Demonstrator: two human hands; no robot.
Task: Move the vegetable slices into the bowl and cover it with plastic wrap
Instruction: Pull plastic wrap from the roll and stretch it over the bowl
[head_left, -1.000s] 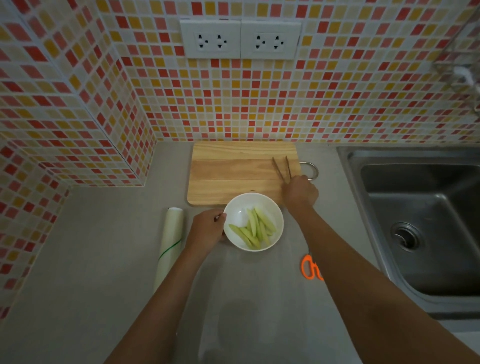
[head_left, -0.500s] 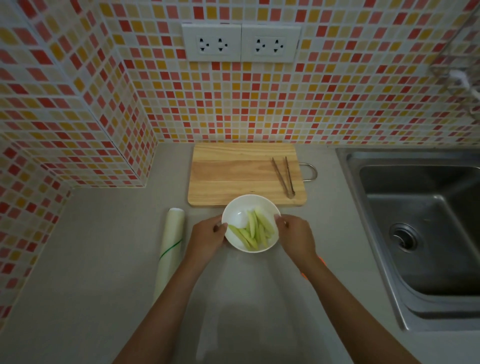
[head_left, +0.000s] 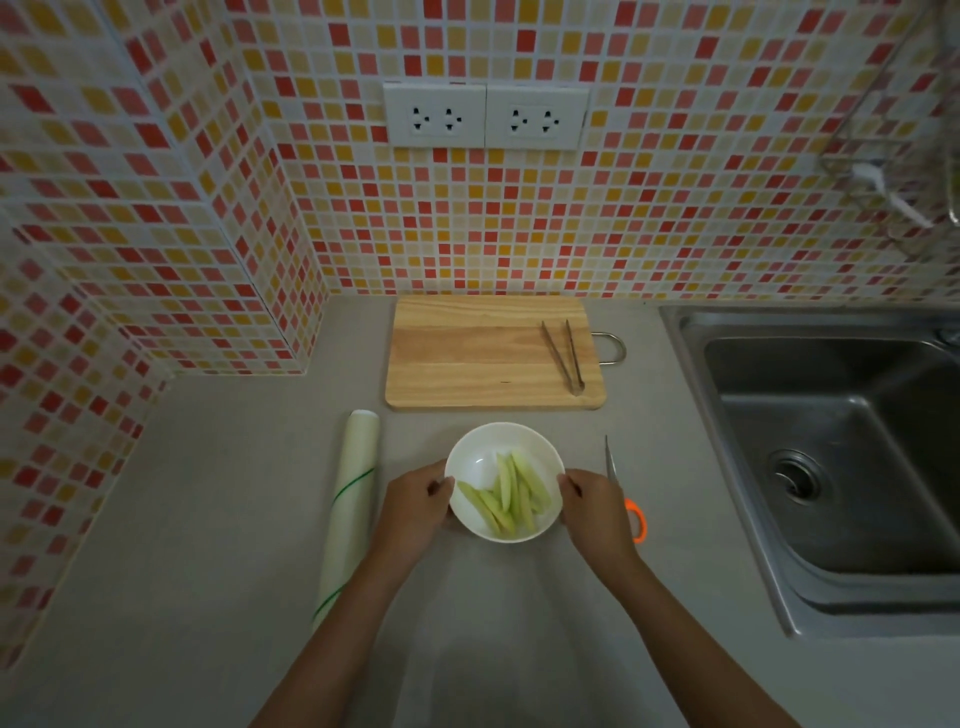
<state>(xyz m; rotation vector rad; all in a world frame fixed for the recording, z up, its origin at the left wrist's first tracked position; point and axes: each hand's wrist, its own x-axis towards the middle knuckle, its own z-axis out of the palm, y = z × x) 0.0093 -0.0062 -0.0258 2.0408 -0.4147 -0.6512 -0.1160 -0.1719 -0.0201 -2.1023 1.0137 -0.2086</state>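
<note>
The bowl (head_left: 483, 467) is sitting on the grey counter (head_left: 218, 519), just in front of the near edge of the cutting board (head_left: 483, 358) and apart from it. The vegetable slices (head_left: 506, 496) are lying inside the bowl, heaped toward its right half. The left hand (head_left: 415, 506) is grasping the bowl's left rim with curled fingers and thumb, and the right hand (head_left: 592, 512) is grasping the right rim the same way.

The roll of plastic wrap (head_left: 350, 512) is lying lengthwise to the left of the left hand, near it but not touching, with a strip of bare counter between. Scissors (head_left: 623, 493) are lying just beside the right hand, their orange handle peeking out past the wrist. Beyond them a band of counter is running up to the sink (head_left: 831, 467) edge.

Tongs (head_left: 563, 356) are resting on the right side of the board, close to its right edge. Bare counter is stretching wide toward the person and out to the left, up to the tiled wall (head_left: 130, 234).
</note>
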